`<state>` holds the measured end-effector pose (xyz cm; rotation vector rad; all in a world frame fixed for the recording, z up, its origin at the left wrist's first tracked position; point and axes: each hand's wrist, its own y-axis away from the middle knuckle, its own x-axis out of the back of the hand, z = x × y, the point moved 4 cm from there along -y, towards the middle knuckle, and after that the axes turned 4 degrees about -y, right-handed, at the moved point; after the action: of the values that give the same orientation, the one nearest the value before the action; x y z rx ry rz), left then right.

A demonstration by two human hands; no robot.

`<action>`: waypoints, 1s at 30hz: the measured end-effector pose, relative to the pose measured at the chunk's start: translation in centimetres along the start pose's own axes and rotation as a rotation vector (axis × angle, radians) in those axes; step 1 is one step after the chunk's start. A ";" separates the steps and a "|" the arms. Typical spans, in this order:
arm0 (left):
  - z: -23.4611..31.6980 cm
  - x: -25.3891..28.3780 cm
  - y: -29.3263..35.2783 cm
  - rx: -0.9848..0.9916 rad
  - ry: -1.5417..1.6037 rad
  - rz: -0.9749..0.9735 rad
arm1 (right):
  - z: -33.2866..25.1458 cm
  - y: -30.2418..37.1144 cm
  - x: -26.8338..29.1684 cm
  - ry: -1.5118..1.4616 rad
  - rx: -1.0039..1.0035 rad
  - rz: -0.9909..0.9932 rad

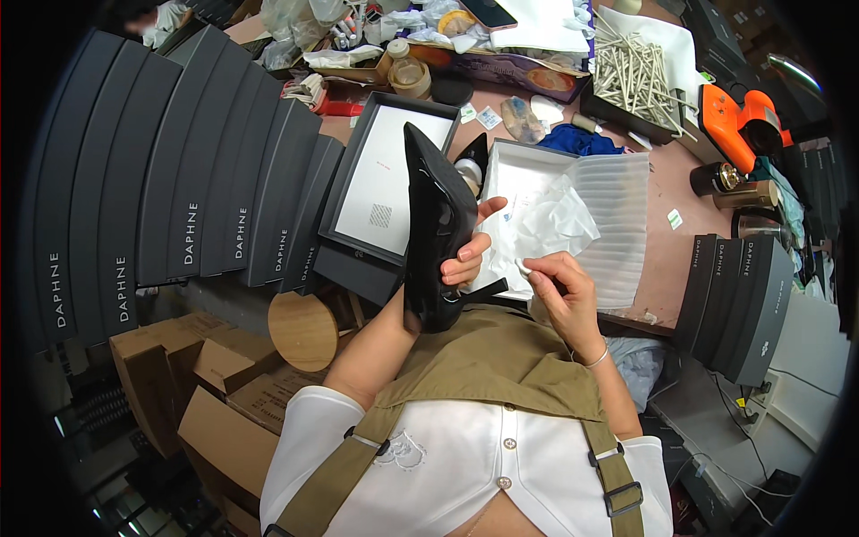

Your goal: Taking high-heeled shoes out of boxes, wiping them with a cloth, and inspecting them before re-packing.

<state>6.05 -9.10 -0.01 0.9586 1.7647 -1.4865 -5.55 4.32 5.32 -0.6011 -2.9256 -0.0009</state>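
Observation:
A glossy black high-heeled shoe (428, 228) is gripped by my left hand (469, 258), pointed toe up and slim heel toward me, its dark sole partly in view. My right hand (570, 294) is beside the heel, thumb and fingers pinched on a small white piece (523, 267), too small to name. Behind the held shoe lies a second black shoe (480, 152), partly hidden, with something pale at its opening. To its right, an open box with a white inside (528, 157) holds crumpled white tissue paper (559, 219). A ribbed translucent wrapping sheet (617, 224) hangs over its right side.
A dark box part with a white inside (380, 170) lies left of the shoe. Dark shoeboxes (170, 170) are lined up at left, others (738, 304) at right. A tray of pale sticks (633, 72), a jar (409, 76) and an orange device (729, 125) stand farther back.

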 end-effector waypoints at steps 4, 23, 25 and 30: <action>-0.1 0.1 0.4 0.013 -0.025 0.024 | -0.3 0.4 0.1 -0.017 0.001 0.033; -3.1 -2.6 -0.3 -0.001 -1.152 1.078 | 6.6 -0.3 -0.6 -0.498 -0.436 -0.163; -2.9 -3.1 -0.5 -0.094 -1.528 1.035 | 6.0 -0.1 -0.9 -0.704 -0.471 -0.186; -3.3 -5.5 0.8 -0.218 -1.842 1.116 | 6.4 -0.4 -0.2 -0.972 -0.536 -0.157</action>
<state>9.60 -6.50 4.72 0.0485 -0.0782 -0.6834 -6.45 4.08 -1.00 -0.5253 -3.9421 -0.7258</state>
